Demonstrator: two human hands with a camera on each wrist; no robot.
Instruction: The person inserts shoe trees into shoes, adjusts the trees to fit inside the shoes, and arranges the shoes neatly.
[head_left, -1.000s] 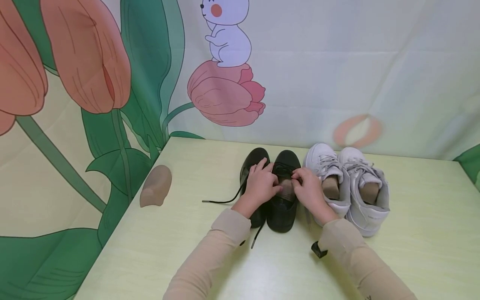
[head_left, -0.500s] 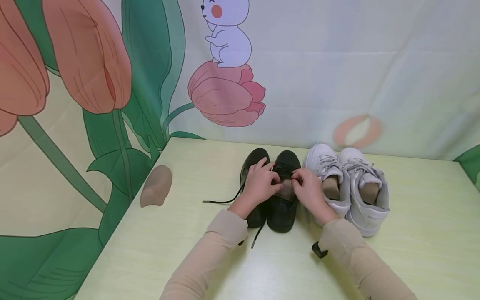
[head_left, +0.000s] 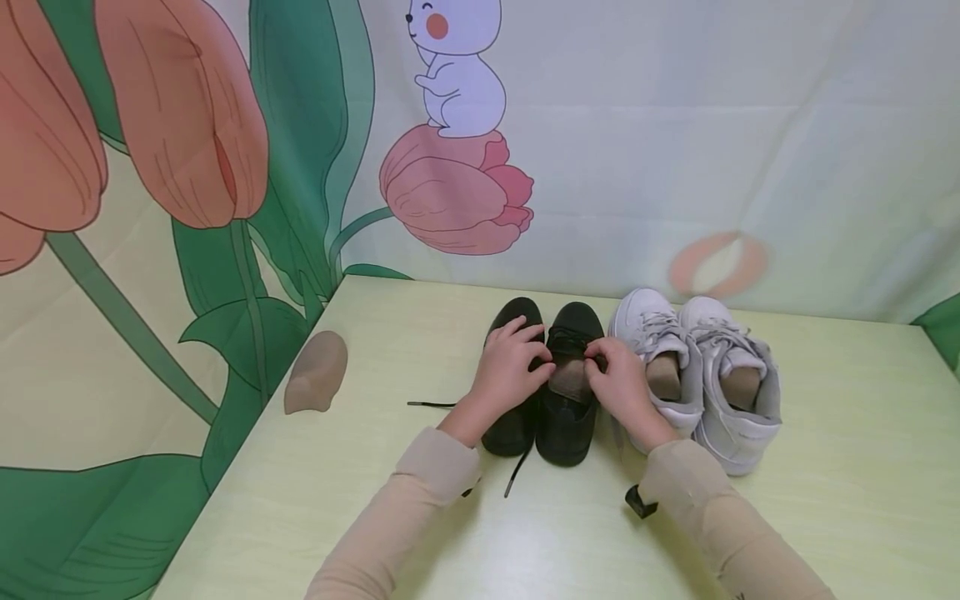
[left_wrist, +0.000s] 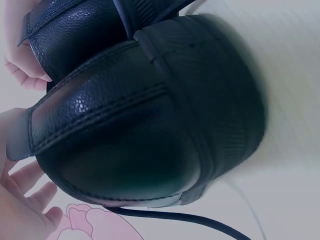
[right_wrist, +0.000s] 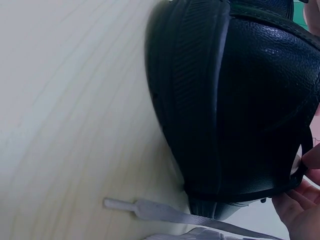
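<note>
In the head view, two black shoes stand side by side, a left one [head_left: 512, 433] and a right one [head_left: 566, 429]. My right hand [head_left: 621, 382] pinches a black shoelace [right_wrist: 299, 176] at the right black shoe's opening. A tan insert [head_left: 570, 380] shows inside that shoe. My left hand [head_left: 508, 362] lies over the left black shoe, its thumb and forefinger close together beside the right one's opening. Whether lace lies between them is hidden. In the left wrist view, other left fingers [left_wrist: 42, 200] are spread. A loose lace end [head_left: 517, 475] trails in front of the shoes.
Right of the black shoes stand two white sneakers, one nearer [head_left: 651, 333] and one farther [head_left: 738, 433], with tan inserts inside. A tan foot-shaped piece [head_left: 317, 372] lies near the left edge of the pale table [head_left: 360, 350]. A patterned cloth [head_left: 600, 167] hangs behind.
My left hand has shifted slightly left, away from the right black shoe's opening, and its wrist has moved left too. My right hand stays almost still at the shoe's opening.
</note>
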